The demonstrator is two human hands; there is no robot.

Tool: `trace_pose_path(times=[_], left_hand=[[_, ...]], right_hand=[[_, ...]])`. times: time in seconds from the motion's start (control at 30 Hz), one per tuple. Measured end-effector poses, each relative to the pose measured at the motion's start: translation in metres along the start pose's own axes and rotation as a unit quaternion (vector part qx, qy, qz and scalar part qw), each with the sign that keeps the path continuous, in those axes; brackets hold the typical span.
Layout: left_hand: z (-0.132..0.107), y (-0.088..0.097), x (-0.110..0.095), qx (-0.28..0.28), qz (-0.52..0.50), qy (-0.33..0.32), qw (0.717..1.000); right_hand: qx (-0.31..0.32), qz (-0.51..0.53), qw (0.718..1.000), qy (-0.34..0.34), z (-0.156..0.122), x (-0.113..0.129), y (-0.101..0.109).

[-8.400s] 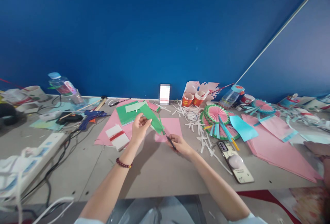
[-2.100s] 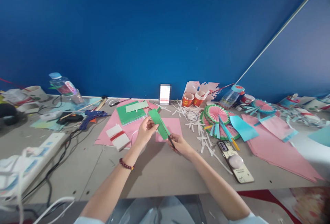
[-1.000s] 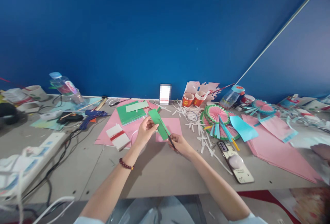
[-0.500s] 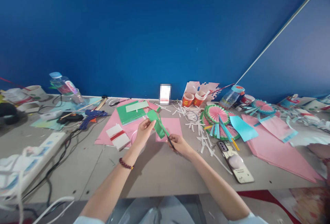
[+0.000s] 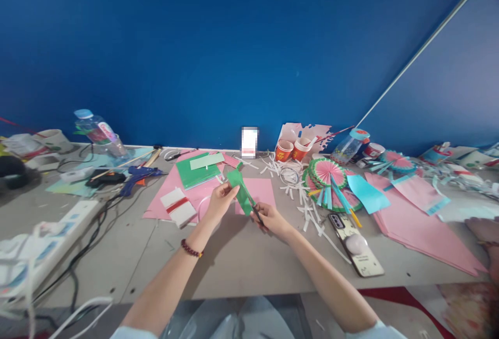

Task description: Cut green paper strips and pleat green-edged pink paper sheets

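Both hands work above the tabletop (image 5: 241,261). The left hand (image 5: 220,204) pinches a green paper strip (image 5: 240,191) between thumb and fingers, raised over pink paper (image 5: 262,191). The right hand (image 5: 273,218) is curled around what look like dark scissors (image 5: 256,213) meeting the strip's lower end; forearms converge.

a: where are the arms?
b: both reach forward, bare, converging mid-view.
a: and the hands?
b: left hand (image 5: 221,203) raised, fingers pinched together. right hand (image 5: 272,218) just beside it, lower, fingers curled closed.
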State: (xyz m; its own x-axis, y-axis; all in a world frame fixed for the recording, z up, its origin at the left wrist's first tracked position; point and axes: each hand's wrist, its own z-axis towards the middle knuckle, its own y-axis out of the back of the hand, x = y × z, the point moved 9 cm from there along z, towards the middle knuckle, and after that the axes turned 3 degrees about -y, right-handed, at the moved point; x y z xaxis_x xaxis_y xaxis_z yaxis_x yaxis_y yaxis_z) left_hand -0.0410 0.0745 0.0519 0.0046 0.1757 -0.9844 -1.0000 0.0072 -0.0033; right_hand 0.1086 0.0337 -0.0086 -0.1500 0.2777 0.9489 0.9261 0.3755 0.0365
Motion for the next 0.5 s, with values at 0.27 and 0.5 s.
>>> trace_pose_path(times=[0.27, 0.5], left_hand=[[-0.003, -0.012, 0.004, 0.027, -0.015, 0.022, 0.999], [-0.004, -0.014, 0.003, 0.033, -0.013, 0.026, 0.999]], right_hand=[[0.006, -0.012, 1.000, 0.005, 0.001, -0.002, 0.000], [0.019, -0.001, 1.000, 0.023, 0.003, -0.003, -0.001]])
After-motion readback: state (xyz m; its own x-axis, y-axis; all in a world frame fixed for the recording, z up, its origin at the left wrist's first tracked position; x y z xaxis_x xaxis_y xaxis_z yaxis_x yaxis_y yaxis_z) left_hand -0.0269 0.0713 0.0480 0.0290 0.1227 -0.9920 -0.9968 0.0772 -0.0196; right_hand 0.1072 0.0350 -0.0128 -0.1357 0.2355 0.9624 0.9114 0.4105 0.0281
